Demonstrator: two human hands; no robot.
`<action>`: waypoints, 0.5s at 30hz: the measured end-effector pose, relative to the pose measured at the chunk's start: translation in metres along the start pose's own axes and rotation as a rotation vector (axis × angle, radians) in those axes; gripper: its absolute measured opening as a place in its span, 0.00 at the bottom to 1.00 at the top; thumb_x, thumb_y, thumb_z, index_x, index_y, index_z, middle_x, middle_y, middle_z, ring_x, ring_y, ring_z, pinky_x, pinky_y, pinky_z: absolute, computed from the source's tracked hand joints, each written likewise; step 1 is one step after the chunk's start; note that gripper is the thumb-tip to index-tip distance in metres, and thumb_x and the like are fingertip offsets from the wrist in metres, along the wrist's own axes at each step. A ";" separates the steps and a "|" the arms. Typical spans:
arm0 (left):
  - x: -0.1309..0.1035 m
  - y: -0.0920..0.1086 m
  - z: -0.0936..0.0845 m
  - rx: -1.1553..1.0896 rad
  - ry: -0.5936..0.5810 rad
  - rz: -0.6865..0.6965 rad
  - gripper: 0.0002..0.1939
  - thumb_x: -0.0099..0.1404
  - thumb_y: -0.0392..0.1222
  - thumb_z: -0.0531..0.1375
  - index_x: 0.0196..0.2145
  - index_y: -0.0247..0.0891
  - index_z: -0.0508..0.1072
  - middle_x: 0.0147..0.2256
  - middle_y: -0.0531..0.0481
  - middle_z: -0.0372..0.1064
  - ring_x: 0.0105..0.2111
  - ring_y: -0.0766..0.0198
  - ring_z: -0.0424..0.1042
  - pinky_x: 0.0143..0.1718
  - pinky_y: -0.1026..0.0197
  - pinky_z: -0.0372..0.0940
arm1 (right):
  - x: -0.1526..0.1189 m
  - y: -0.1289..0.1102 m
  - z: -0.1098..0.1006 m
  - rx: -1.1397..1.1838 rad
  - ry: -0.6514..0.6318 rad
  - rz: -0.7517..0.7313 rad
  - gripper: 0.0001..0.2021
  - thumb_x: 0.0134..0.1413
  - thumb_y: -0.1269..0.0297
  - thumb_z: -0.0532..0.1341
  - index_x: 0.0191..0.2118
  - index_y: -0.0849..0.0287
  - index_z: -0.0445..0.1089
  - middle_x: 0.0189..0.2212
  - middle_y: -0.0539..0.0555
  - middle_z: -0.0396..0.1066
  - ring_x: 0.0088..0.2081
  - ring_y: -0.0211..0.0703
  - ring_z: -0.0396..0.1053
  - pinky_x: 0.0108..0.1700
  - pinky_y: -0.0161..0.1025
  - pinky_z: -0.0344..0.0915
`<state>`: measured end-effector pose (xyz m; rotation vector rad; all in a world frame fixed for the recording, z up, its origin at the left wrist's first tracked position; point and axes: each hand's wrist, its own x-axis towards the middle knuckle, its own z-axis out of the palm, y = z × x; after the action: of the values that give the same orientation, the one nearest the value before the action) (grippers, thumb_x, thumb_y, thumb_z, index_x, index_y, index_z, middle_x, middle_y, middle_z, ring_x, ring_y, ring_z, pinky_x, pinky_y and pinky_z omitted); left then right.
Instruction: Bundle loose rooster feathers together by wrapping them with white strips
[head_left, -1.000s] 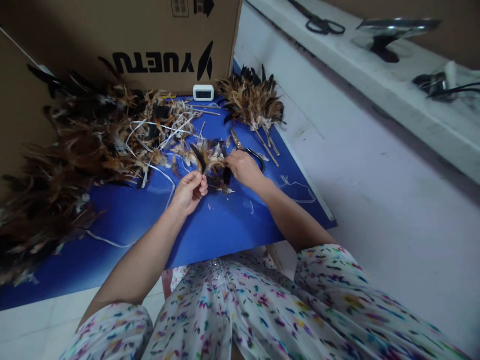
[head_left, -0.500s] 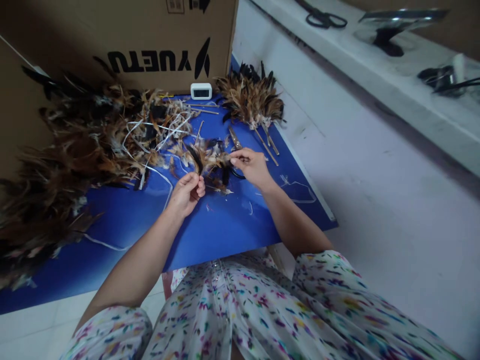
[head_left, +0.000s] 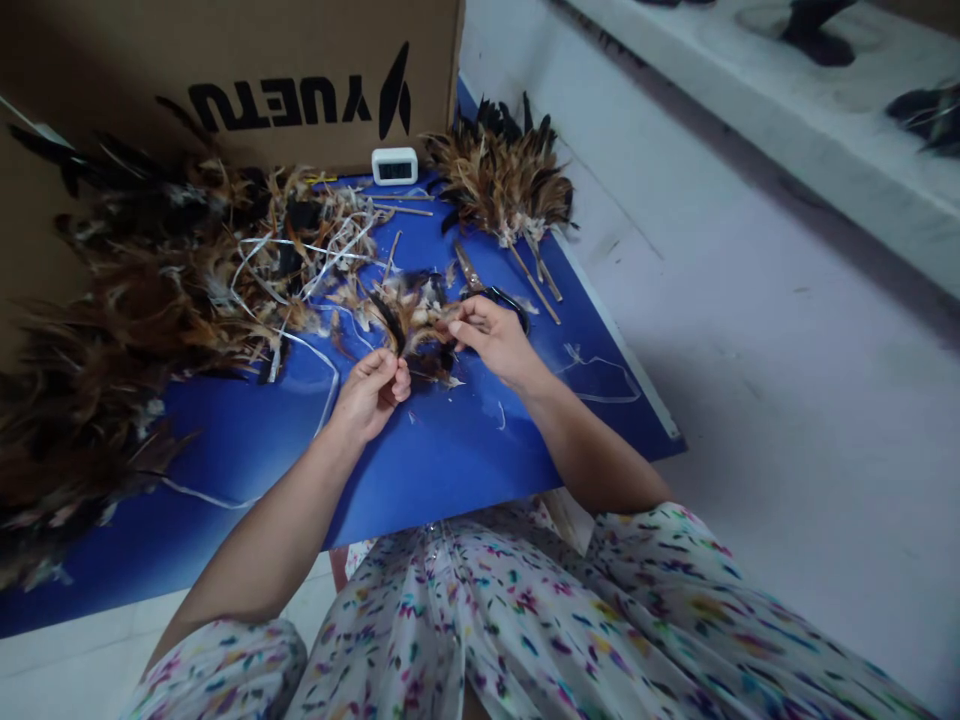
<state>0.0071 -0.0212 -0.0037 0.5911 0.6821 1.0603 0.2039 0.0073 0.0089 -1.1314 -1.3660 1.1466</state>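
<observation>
My left hand (head_left: 373, 392) pinches the lower end of some dark and brown feathers (head_left: 391, 322) above the blue table (head_left: 442, 440). To its right, my right hand (head_left: 487, 338) has thumb and fingers pressed together at the edge of a small pile of loose feathers (head_left: 427, 300). What its fingertips hold is too small to make out. Just behind my right hand lie scissors (head_left: 469, 268) with dark handles, partly hidden by the hand.
A large heap of brown feathers (head_left: 187, 260) with white string (head_left: 311, 345) fills the left. Feather bundles on sticks (head_left: 502, 175) lie at the back right, near a small white clock (head_left: 394, 167). A cardboard box (head_left: 300, 60) stands behind; a wall (head_left: 720, 280) is at the right.
My right hand has moved slightly left and down into the feather pile, uncovering more of the scissor handles. My left hand keeps its pinch. The view has shifted a little.
</observation>
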 end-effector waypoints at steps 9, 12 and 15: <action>-0.005 -0.003 0.003 0.043 -0.030 -0.045 0.21 0.47 0.42 0.74 0.22 0.34 0.64 0.19 0.54 0.64 0.18 0.73 0.60 0.19 0.70 0.55 | -0.012 -0.010 0.006 0.053 -0.116 -0.053 0.15 0.46 0.55 0.68 0.33 0.59 0.67 0.27 0.48 0.68 0.29 0.34 0.65 0.35 0.36 0.64; -0.006 -0.004 0.005 0.064 -0.055 -0.059 0.21 0.48 0.44 0.74 0.22 0.34 0.64 0.18 0.55 0.65 0.17 0.73 0.60 0.18 0.70 0.56 | -0.016 -0.013 0.009 0.026 -0.183 -0.080 0.15 0.47 0.53 0.68 0.33 0.60 0.68 0.27 0.49 0.68 0.28 0.34 0.64 0.34 0.35 0.62; -0.007 -0.005 0.007 0.073 -0.067 -0.070 0.21 0.47 0.45 0.74 0.21 0.34 0.65 0.18 0.54 0.65 0.17 0.73 0.61 0.18 0.70 0.56 | -0.019 -0.013 0.011 -0.022 -0.209 -0.124 0.14 0.48 0.55 0.67 0.31 0.61 0.69 0.26 0.48 0.67 0.28 0.33 0.62 0.33 0.34 0.61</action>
<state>0.0128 -0.0300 -0.0010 0.6584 0.6803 0.9501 0.1940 -0.0134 0.0185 -0.9478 -1.5896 1.1872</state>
